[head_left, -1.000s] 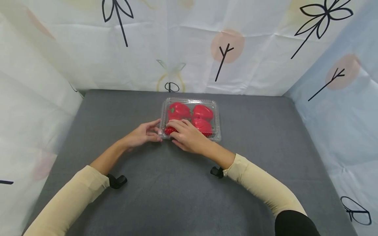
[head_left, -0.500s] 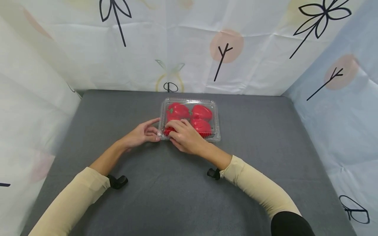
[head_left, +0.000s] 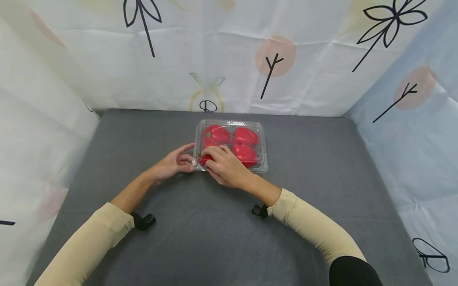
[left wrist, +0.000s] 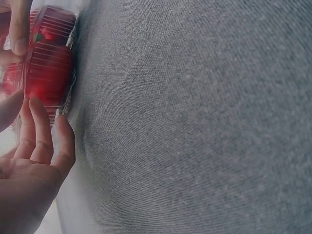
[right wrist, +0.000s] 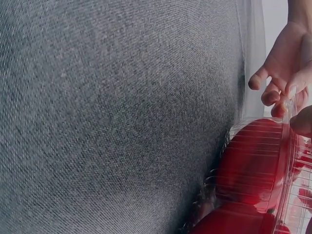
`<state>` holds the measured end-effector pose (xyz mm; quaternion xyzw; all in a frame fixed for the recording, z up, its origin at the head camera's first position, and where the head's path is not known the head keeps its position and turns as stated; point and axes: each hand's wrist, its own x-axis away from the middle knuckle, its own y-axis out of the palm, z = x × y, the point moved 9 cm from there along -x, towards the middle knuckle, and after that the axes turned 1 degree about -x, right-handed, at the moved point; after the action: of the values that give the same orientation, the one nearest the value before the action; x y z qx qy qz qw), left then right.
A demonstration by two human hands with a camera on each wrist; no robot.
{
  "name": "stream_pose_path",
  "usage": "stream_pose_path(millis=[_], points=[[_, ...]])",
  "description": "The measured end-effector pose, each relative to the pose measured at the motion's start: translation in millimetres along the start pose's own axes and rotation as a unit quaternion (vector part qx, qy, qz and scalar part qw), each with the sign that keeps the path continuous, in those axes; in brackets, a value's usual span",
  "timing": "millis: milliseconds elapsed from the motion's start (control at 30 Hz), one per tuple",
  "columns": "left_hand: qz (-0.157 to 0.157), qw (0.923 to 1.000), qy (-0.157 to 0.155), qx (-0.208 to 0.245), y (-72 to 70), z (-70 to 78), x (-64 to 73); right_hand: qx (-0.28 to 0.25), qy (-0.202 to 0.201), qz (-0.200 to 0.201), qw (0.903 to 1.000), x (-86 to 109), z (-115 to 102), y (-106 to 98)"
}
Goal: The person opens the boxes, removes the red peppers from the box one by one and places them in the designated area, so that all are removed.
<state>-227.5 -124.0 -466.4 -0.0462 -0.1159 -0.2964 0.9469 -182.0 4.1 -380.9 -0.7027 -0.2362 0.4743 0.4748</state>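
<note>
As seems needed to stop a light box [head_left: 264,147] from sliding, grips the left rim by the near corner with the left hand [head_left: 168,163], between thumb and fingertips. Has the other fingers loosely bent and spread, probably to brace the side rather than squeeze. Find the box flat on the far middle of the table [head_left: 200,238], just short of the cloth [head_left: 232,20]. Note red peppers [head_left: 245,136] in near and far pairs under the clear lid [head_left: 232,122], perhaps so packed to fill the space evenly. Left of centre on the near rim, holds the edge with curled fingers and thumb of the right hand [head_left: 229,169], likely to bear on the seam. Cannot tell how hard, with fingertips partly hidden. Has no touch on the right end, perhaps well enough steadied from the left.
</note>
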Motion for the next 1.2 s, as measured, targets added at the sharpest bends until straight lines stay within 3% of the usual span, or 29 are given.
stream_pose_path(millis=[367, 700, 1033, 1200], points=[[-0.005, 0.9999, 0.006, 0.014, 2.9, 1.6, 0.2, 0.0, -0.003, 0.003, 1.0, 1.8, 0.1, 0.1], [0.016, 0.9998, 0.007, 0.009, 1.0, -2.7, -1.2, 0.001, -0.004, 0.002, 1.0, 1.3, 0.3, 1.9], [0.026, 0.9993, -0.025, -0.003, -3.0, -4.8, -2.0, -0.002, -0.006, 0.005, 1.0, 0.8, 1.7, -0.9], [0.033, 0.999, -0.026, -0.015, -4.5, -2.2, -1.7, -0.001, -0.013, 0.005, 0.9999, 0.0, 1.5, -2.0]])
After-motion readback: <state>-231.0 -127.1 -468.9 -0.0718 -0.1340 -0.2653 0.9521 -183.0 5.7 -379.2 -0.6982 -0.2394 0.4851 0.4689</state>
